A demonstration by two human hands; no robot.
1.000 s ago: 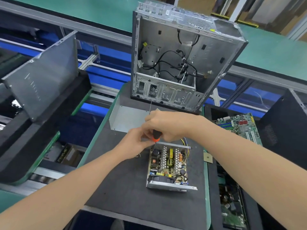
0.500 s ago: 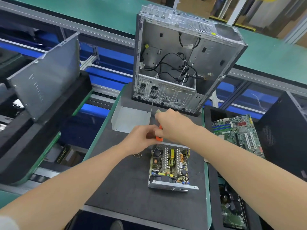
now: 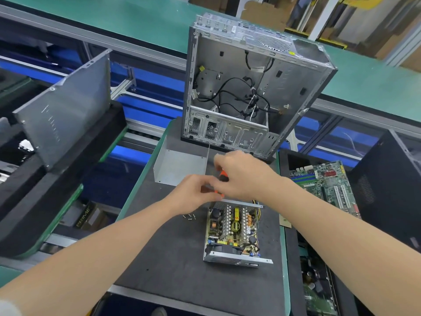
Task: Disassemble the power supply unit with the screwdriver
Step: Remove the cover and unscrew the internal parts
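Note:
The opened power supply unit point(image 3: 232, 231) lies on the dark mat point(image 3: 173, 265), its circuit board and heat sinks exposed. Just behind its far edge, my right hand point(image 3: 243, 176) grips the orange-and-black handle of the screwdriver point(image 3: 224, 175), whose thin shaft points up and away toward the case. My left hand point(image 3: 193, 196) pinches the lower end of the same handle. A few loose screws point(image 3: 190, 217) lie on the mat left of the unit. The unit's bent metal cover point(image 3: 180, 165) stands behind my hands.
An empty computer case point(image 3: 250, 87) with loose black cables stands upright at the mat's far end. A green motherboard point(image 3: 328, 185) lies to the right beside a black case point(image 3: 391, 192). A grey side panel point(image 3: 66, 124) leans on black foam at the left.
Both hands have lifted slightly off the unit's far edge with the screwdriver between them. The loose screws left of the unit have come into sight.

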